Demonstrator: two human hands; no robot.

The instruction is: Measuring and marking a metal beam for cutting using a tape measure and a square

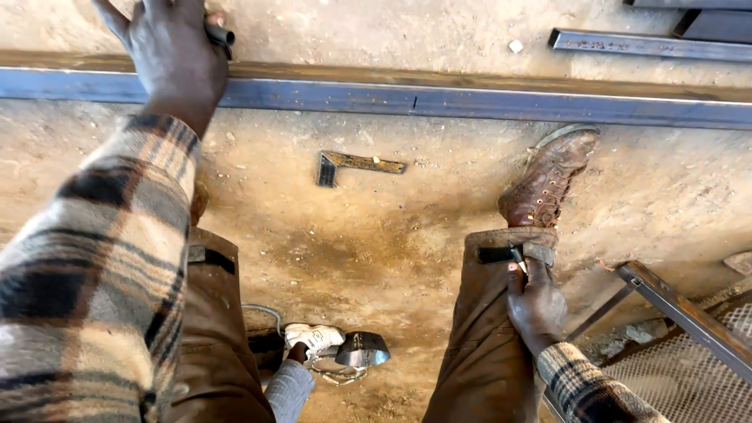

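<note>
We look down at a dusty concrete floor (pixel 376 251). Our left hand (pixel 168 55) is up near the far edge of the floor. It lies on a long blue-grey steel bar (pixel 470 102) that runs from side to side. The fingers curl around a small dark tube (pixel 221 35), and one finger sticks out to the side. Our sleeve (pixel 94 266) is checked, tan and black.

Our right hand (pixel 536 305) rests on our right leg, just below a strap on the brown trouser (pixel 486 345). It pinches a small thin white thing (pixel 519 262); we cannot tell what it is. Past it is our brown boot (pixel 548 176), close to the bar.

A small metal square (pixel 352 164) lies flat on the floor between our legs, near the bar. At the near edge, another person's gloved hand (pixel 313 338) touches a grey metal piece (pixel 362 348).
</note>
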